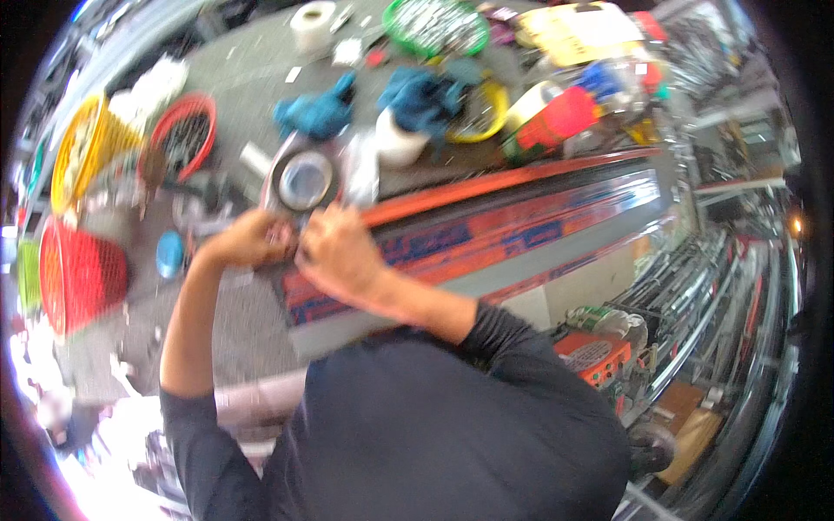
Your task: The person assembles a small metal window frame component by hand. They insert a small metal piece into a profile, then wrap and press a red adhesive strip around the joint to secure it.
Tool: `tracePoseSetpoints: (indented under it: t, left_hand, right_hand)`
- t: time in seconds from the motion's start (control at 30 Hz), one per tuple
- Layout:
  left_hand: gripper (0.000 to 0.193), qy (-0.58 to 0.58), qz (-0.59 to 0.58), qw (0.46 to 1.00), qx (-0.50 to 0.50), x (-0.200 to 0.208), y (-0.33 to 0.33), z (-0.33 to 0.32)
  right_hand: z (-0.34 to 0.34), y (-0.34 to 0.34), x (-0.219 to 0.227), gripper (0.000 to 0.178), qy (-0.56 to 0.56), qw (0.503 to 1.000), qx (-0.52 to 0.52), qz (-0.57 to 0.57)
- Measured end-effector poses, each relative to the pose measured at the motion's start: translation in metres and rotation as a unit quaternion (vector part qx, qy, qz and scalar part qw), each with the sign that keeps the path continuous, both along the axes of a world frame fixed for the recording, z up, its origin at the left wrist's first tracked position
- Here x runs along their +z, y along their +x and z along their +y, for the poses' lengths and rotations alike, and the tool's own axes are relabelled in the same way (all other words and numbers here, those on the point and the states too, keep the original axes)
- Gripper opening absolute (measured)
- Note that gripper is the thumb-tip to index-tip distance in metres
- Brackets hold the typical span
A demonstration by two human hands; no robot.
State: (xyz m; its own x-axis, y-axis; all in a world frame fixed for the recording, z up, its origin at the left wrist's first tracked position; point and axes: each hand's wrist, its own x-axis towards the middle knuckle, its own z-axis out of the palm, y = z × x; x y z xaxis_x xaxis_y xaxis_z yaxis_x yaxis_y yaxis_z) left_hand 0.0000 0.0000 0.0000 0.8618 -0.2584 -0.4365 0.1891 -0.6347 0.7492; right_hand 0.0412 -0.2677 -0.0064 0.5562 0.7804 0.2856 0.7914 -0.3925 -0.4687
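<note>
Both my hands are close together at the left end of a long grey profile (486, 282) with orange and blue film strips along it. My left hand (249, 239) has its fingers bent in a pinch just off the profile's end; what they hold is too blurred to name. My right hand (340, 253) is closed over the profile's end, knuckles up, and its grip is hidden. Right beyond my hands lies a tape roll (280, 184) with a dark ring and pale core. Blue cloth gloves (314, 111) lie past it.
Baskets stand on the grey table: yellow (76, 152), red with dark small parts (184, 139), another red (82, 276), and green with metal pieces (436, 26). A blue oval item (170, 253) lies left. An orange machine (592, 358) and racked metal profiles (695, 313) are at right.
</note>
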Motion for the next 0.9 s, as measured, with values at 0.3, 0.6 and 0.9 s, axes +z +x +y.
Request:
tracePoseSetpoints:
  t: [0.3, 0.6, 0.9]
  left_hand:
    - [0.013, -0.099, 0.045, 0.994, 0.029, -0.001, 0.008, -0.004]
    - [0.012, -0.117, 0.076, 0.99, 0.035, -0.011, 0.009, 0.001]
    - [0.011, -0.19, 0.09, 0.975, 0.07, -0.013, 0.004, -0.004]
  right_hand:
    - [0.012, -0.004, -0.005, 0.018, -0.019, 0.998, -0.051, -0.044]
    - [0.014, -0.009, -0.007, 0.013, 0.028, 0.997, -0.055, -0.042]
    - [0.013, 0.003, -0.008, 0.019, 0.041, 0.999, -0.026, -0.014]
